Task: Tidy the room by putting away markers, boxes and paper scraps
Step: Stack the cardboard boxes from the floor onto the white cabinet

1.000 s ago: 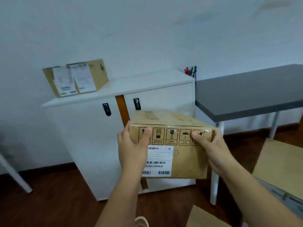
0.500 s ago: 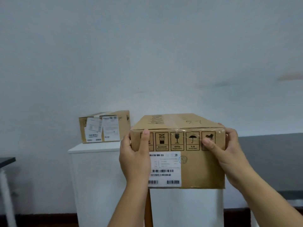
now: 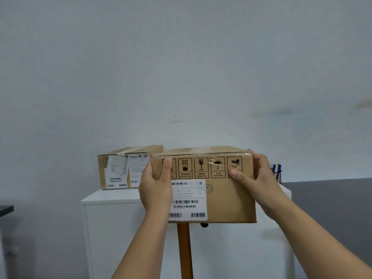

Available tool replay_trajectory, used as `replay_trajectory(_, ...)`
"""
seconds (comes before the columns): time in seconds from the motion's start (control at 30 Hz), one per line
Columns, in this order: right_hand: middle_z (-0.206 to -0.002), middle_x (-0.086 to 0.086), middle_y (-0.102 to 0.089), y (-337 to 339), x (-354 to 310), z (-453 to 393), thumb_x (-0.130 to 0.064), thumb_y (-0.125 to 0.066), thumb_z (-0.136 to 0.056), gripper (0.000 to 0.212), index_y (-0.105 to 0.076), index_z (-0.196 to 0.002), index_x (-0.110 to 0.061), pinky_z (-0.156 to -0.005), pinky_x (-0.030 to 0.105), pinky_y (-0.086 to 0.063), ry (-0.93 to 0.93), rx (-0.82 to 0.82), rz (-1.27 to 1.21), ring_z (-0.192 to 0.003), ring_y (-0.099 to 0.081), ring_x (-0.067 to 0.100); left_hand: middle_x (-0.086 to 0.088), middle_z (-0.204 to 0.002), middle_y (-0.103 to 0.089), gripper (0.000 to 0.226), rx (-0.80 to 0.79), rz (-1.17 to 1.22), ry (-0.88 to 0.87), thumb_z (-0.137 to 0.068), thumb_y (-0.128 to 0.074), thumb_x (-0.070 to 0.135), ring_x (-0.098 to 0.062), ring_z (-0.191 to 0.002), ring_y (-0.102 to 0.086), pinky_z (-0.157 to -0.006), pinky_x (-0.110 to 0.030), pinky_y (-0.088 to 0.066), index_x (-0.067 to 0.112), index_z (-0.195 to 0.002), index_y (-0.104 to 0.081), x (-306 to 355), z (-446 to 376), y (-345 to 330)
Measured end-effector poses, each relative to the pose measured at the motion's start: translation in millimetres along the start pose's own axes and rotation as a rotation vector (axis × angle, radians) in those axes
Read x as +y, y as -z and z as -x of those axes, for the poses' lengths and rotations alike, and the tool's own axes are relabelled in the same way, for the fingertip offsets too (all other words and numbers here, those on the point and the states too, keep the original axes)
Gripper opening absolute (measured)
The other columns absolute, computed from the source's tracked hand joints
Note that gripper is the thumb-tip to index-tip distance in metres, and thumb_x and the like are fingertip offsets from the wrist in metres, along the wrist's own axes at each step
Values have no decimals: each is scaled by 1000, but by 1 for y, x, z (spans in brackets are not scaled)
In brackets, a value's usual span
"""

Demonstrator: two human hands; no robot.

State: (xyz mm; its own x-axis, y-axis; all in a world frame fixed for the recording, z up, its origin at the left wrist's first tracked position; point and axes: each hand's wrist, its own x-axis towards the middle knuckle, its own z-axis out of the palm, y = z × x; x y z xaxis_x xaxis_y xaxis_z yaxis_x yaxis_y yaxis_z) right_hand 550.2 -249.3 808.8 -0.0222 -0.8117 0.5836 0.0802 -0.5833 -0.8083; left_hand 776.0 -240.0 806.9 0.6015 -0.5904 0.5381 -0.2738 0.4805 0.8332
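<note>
I hold a brown cardboard box with handling symbols and a white shipping label in front of me, at the height of the white cabinet's top. My left hand grips its left end, thumb on the front face. My right hand grips its right end, thumb on the front, fingers behind. A second labelled cardboard box sits on the cabinet top at the left, right beside the held box. Whether the held box touches the cabinet is hidden.
A pen holder with markers stands at the cabinet's right rear corner, behind my right hand. A dark grey table adjoins the cabinet on the right. Another dark tabletop edge shows at far left. The white wall is close behind.
I have stepped closer and lifted the box from the cabinet doors' height to the cabinet top. The view tilted up; the floor is out of sight.
</note>
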Motion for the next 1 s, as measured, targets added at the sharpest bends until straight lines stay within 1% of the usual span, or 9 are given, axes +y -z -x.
replay_trajectory(0.1,-120,-20,-56,-7,20,-19,-31,-78,-67,82,-35,-137,-27,-91,26,-49,-32,-16,36,-113,-56,-1,19,-112,-66,58,-79,30,-4,-77,-55,72,-4,-107,-61,-94,-35,-52,39,-124,-60,-22,-16,-6)
replay_trajectory(0.2,-113,-33,-48,-16,43,-42,-31,-75,-79,78,-30,-142,-30,-98,32,-45,-64,-5,146,-109,-53,-1,20,-96,-70,24,-197,-3,2,-81,-56,65,-3,-97,-65,-86,-33,-56,52,-100,-60,-46,-41,-12)
replay_trajectory(0.27,-121,-21,-51,-22,65,-58,-35,-71,-83,74,-29,-144,-34,-99,35,-44,-96,35,216,-112,-52,9,20,-109,-69,30,-306,-87,-4,-91,-56,53,-6,-106,-65,-91,-37,-56,54,-120,-53,-67,-59,-18)
replay_trajectory(0.33,-127,-8,-53,-29,89,-71,-38,-66,-87,64,-32,-142,-36,-94,37,-46,-176,68,301,-109,-53,15,17,-134,-58,60,-378,-194,-3,-96,-53,43,-10,-124,-55,-101,-43,-50,51,-148,-23,-92,-73,-23)
replay_trajectory(0.4,-126,-1,-57,-36,117,-79,-37,-61,-91,56,-35,-140,-31,-86,35,-47,-284,41,423,-104,-54,17,10,-153,-39,77,-378,-323,19,-97,-53,36,-15,-139,-40,-112,-43,-39,44,-154,-2,-121,-80,-26)
replay_trajectory(0.63,-105,-4,-68,-62,169,-111,-42,-41,-95,38,-49,-129,-27,-84,33,-33,-230,87,1274,-108,-48,22,9,-145,-47,63,-296,-488,-18,-96,-57,22,-8,-117,-54,-92,-22,-44,32,-151,-29,-178,-106,-35)
replay_trajectory(0.77,-108,-4,-70,-75,192,-144,-34,-43,-94,35,-52,-127,-26,-82,34,-37,-243,-46,1204,-105,-57,23,4,-141,-46,62,-283,-559,14,-94,-55,28,-11,-116,-55,-90,-24,-45,30,-151,-31,-190,-125,-37)
replay_trajectory(0.9,-115,-1,-68,-84,208,-164,-29,-48,-94,42,-47,-136,-24,-89,39,-50,-275,-86,1040,-106,-60,24,11,-134,-53,73,-322,-628,79,-80,-58,44,-15,-116,-56,-96,-45,-49,43,-147,-28,-192,-149,-38)
replay_trajectory(1.0,-118,0,-67,-89,213,-174,-33,-49,-93,45,-46,-138,-25,-92,42,-50,-322,-75,994,-108,-60,24,3,-140,-45,73,-322,-630,111,-79,-62,40,-25,-124,-46,-101,-48,-44,38,-146,-33,-190,-164,-36)
